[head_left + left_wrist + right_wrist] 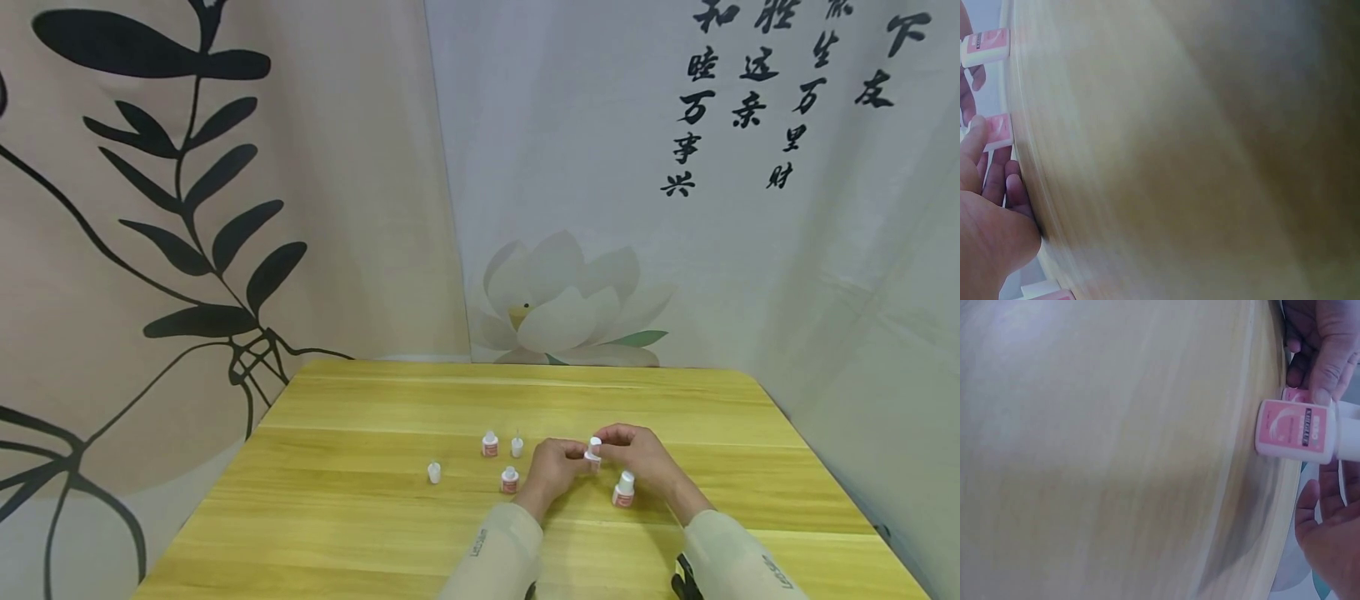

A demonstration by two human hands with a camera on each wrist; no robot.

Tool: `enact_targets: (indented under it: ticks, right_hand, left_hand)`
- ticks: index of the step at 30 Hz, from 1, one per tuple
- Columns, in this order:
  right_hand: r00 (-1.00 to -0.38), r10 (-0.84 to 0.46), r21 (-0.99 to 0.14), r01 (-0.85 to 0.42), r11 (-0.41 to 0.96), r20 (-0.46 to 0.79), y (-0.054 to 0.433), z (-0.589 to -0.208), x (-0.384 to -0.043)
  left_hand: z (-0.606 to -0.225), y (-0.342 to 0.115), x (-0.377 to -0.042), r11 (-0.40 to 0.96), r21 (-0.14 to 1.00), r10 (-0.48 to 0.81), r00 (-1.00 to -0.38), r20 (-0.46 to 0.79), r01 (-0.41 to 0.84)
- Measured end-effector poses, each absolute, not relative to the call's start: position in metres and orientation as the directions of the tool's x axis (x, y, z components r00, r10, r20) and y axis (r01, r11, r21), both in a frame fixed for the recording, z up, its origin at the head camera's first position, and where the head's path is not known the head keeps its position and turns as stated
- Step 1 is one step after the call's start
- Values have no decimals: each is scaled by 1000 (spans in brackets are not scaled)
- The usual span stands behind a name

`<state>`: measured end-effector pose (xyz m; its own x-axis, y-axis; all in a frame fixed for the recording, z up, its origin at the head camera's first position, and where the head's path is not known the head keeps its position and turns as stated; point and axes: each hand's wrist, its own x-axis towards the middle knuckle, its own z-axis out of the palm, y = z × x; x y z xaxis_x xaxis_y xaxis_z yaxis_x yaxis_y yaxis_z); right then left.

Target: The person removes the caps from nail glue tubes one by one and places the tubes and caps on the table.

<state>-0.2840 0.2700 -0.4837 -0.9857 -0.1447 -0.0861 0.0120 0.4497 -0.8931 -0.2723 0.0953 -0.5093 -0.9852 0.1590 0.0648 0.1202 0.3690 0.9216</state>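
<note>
While the left hand (557, 468) grips a small white bottle (592, 457) low on its body, the right hand (647, 455) pinches the white cap (595, 442) at its top, both hands meeting over the right-hand part of the table. The bottle looks like smooth plastic, squarish in body, with a pink label. Just beside the right hand stands a capped bottle (623, 492) of the same make, its flat face and rounded corners plain in the right wrist view, the label crossed by a dark band of lettering. Left of the hands stand two more such bottles, a farther one (490, 446) and a nearer one (510, 481), their tops narrowing to short white necks; the walls are opaque, so the contents cannot be seen. A loose cap (517, 447) with a thin stem pointing up sits near them, and another white cap (434, 472) lies farther left. The table (360, 517) is glossy yellow wood with lengthwise grain. Behind it hang softly creased cloths (367, 208), printed with black leaves, a pale lotus and brushed characters.
</note>
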Motion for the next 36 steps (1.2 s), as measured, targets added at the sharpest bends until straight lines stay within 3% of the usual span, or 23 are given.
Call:
enact_targets:
  ticks: [28, 36]
  right_hand:
    - [-982, -170, -898, -6, 441, -77, 270, -483, -280]
    - [-984, -146, -889, 22, 458, -99, 268, -482, -283]
  left_hand:
    - [-511, 97, -274, 366, 926, 160, -986, 41, 98]
    - [-513, 96, -274, 363, 921, 171, -982, 84, 142]
